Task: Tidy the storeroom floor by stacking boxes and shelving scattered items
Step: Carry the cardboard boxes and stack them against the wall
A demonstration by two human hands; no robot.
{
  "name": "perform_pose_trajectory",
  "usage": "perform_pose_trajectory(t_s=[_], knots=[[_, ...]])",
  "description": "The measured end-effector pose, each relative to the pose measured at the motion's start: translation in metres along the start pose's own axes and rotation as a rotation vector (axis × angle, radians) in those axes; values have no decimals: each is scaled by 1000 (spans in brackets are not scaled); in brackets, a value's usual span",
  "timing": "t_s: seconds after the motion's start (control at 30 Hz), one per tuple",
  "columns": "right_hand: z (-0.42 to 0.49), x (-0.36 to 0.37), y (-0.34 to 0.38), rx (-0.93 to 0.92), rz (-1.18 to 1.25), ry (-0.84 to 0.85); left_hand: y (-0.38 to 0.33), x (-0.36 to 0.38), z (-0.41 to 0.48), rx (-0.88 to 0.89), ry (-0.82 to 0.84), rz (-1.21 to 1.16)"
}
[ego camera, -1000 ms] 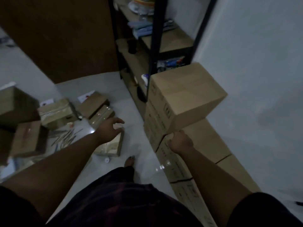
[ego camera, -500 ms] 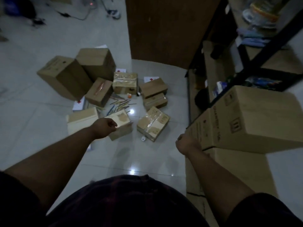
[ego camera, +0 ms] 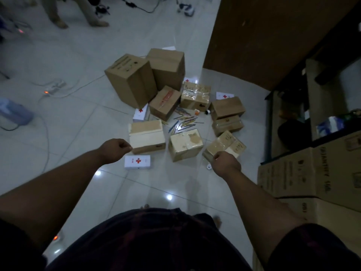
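Dim, grey-blue wide-angle frame.
Small bright glints on glossy floor [ego camera: 136,192] near 6 o'clock; edges bowed, corners dark; shelf [ego camera: 289,118] at 3 o'clock shadowed, soft.

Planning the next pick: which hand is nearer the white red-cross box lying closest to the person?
Left. The left hand hovers just left of the white red-cross box; the right hand is well off to its right.

The floor [ego camera: 78,130] is showing glossy, smooth tile; boxes [ego camera: 132,81] are presenting matt brown cardboard, some carrying shiny tape [ego camera: 195,92].
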State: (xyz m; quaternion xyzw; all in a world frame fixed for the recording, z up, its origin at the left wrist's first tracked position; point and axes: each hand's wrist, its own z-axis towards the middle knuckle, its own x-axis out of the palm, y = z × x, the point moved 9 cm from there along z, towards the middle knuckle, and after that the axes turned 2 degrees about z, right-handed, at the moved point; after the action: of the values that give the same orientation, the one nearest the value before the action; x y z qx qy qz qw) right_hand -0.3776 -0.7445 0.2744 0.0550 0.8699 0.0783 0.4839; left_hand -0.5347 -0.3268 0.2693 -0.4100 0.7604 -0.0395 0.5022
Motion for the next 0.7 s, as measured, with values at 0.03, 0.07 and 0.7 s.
perform_pose_trajectory(t_s=[0.03,0.07,0.7], knots=[[1,3,18,-17,7,-11,15,-10,3,-13,-5,-5],[1,4,34,-20,15,-11,27,-19,7,-24,-14,-21],[190,-33,199,84,293,35,45,-183,213,-78,-146,-98]])
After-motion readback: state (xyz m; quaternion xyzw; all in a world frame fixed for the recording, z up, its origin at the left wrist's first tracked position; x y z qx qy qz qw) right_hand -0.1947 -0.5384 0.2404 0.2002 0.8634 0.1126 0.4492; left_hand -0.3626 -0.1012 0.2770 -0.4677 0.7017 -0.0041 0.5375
